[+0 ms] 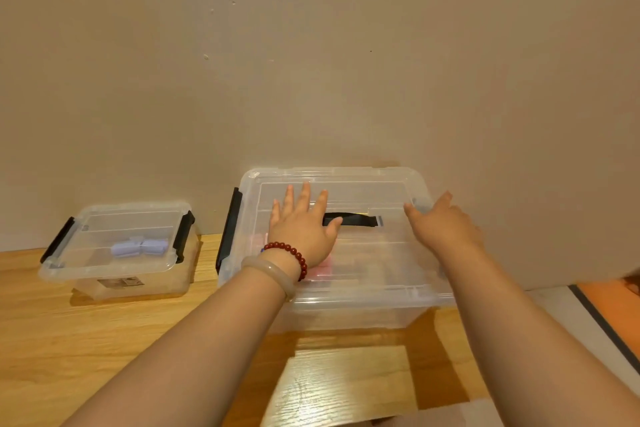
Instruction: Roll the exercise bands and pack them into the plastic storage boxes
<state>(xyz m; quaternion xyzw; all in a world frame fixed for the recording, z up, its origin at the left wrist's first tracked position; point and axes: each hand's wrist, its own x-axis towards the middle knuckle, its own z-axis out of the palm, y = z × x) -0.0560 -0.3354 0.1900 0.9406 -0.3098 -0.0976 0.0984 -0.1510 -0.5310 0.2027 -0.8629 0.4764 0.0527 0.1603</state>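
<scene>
Bare forearms (207, 340) over wood-grain surface (86, 340), L grip (304, 225) spread flat on clear plastic lid (374, 253), R grip (440, 222) apart at edge

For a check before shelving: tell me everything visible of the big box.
The big box is clear plastic, round-cornered, its lid on. A black handle lies across the lid's middle; a black latch sits at the left end. Blurred pink contents show inside. It stands on the wooden surface by the wall. The left hand lies flat on the lid; the right hand touches its right edge.
</scene>
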